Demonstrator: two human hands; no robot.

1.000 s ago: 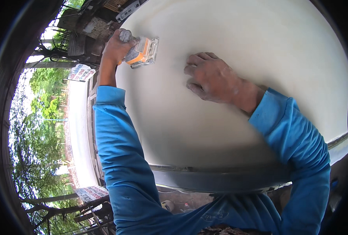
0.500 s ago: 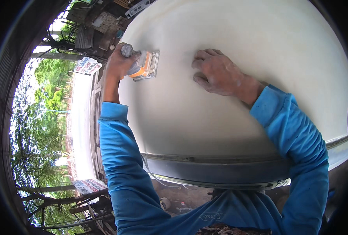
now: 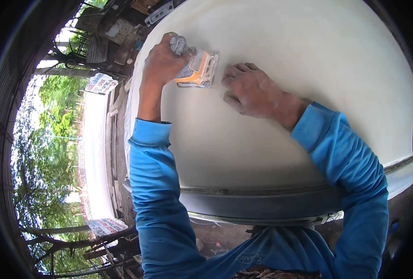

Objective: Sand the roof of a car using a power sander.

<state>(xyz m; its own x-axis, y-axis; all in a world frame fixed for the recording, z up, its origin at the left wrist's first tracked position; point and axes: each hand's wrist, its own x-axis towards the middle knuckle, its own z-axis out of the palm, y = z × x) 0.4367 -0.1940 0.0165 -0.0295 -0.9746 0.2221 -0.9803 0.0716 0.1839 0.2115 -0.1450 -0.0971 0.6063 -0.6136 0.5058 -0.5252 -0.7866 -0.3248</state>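
Note:
My left hand (image 3: 163, 59) is wrapped around a dusty grey and orange power sander (image 3: 198, 69). The sander's flat pad rests against a large, smooth off-white panel (image 3: 243, 149) that looks like a vehicle roof. A round grey knob on the sander shows beside my fingers. Just to the right, my right hand (image 3: 255, 92) leans on the same panel, fingers bent and thumb apart from them. I see nothing in it, though its palm side is hidden. Pale dust coats its fingers.
A dark trim strip (image 3: 262, 190) runs along the panel's near edge, close to my body. At the far left are a wooden workbench area with clutter (image 3: 118, 30), a lettered sign (image 3: 101, 83), a pale road (image 3: 95, 158) and trees.
My left hand has slid the sander rightward and slightly away from me across the panel, nearer to my right hand. The right hand has shifted only a little to the left.

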